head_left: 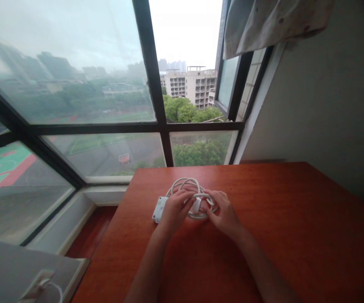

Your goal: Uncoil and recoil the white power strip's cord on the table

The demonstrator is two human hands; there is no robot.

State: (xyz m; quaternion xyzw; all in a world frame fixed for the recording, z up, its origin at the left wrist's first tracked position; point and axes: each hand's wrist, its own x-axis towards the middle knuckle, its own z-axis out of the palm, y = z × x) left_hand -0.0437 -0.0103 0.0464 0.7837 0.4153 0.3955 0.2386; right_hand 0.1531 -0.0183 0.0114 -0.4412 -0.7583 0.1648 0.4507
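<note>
Both hands are at work on a coiled white cable (191,191) lying on the red-brown table (295,219), near its far left edge by the window (75,84). The left hand (175,210) grips the near side of the coil, beside the white power strip (159,208). The right hand (221,212) pinches the loops at a small white fastening. Judged step: gathering or binding the coil. The next move calls for a firm hold so the loops do not spring apart.

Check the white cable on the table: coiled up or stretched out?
Coiled. The white cable lies in overlapping loops on the table, between the left hand and right hand.
</note>
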